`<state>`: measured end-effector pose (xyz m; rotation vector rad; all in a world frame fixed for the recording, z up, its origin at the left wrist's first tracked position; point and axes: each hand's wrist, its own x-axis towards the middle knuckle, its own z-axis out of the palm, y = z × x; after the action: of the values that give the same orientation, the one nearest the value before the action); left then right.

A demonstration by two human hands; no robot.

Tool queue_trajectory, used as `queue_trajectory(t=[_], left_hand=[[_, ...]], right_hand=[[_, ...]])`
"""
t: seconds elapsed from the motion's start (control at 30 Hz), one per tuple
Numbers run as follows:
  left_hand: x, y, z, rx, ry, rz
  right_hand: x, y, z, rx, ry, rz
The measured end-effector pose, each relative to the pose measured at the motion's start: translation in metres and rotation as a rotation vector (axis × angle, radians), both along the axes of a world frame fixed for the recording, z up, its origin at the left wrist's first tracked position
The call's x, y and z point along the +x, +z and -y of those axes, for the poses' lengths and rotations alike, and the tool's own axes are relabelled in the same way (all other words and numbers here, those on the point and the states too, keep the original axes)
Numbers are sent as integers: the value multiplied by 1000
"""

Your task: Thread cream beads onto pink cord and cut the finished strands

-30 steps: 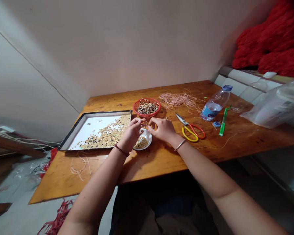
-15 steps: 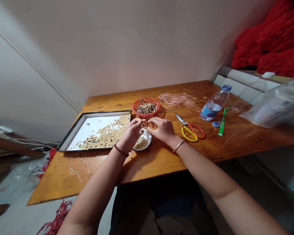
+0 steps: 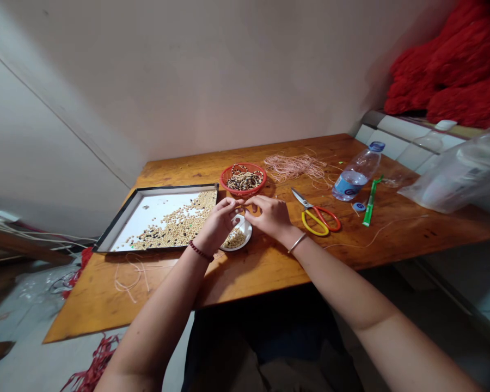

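Note:
My left hand (image 3: 219,222) and my right hand (image 3: 270,216) meet fingertip to fingertip above a small white dish (image 3: 245,230) of pale beads. Both hands are pinched shut on something too small to make out; a thin thread seems to run down from them toward the dish. Just behind the hands stands a red basket (image 3: 244,179) holding strung beads. To the left lies a black-rimmed white tray (image 3: 147,209) strewn with several pale and dark beads.
Scissors (image 3: 318,216) with yellow and red handles lie right of my hands. Further right are a plastic water bottle (image 3: 356,174), a green tool (image 3: 369,202) and a small blue cap (image 3: 358,207). A pile of pinkish cord (image 3: 296,165) lies at the back; loose cord (image 3: 130,275) lies front left.
None in the hands; only the view has shifted slightly.

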<state>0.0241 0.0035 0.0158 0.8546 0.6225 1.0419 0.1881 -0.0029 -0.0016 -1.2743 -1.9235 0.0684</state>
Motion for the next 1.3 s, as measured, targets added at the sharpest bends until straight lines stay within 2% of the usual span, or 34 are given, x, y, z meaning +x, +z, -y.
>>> queue_trajectory(t=[0.23,0.67,0.97,1.03,1.1,1.3], left_hand=[[0,1,0,-7,1,0],[1,1,0,-10,6,13],[-1,-1,-4,-52,121,15],[-2,-1,-4,-51,109,15],[-2,-1,-4,-42,84,1],[0,2,1,-18,16,-71]], right_hand=[[1,-1,-1,-5,12,-9],[0,2,0,-96,-55,75],[1,5,-1,-106,-11,31],[0,5,-3,-116,15,-68],[-1,5,-7,-176,106,-250],[1,8,-14,-708,445,-1060]])
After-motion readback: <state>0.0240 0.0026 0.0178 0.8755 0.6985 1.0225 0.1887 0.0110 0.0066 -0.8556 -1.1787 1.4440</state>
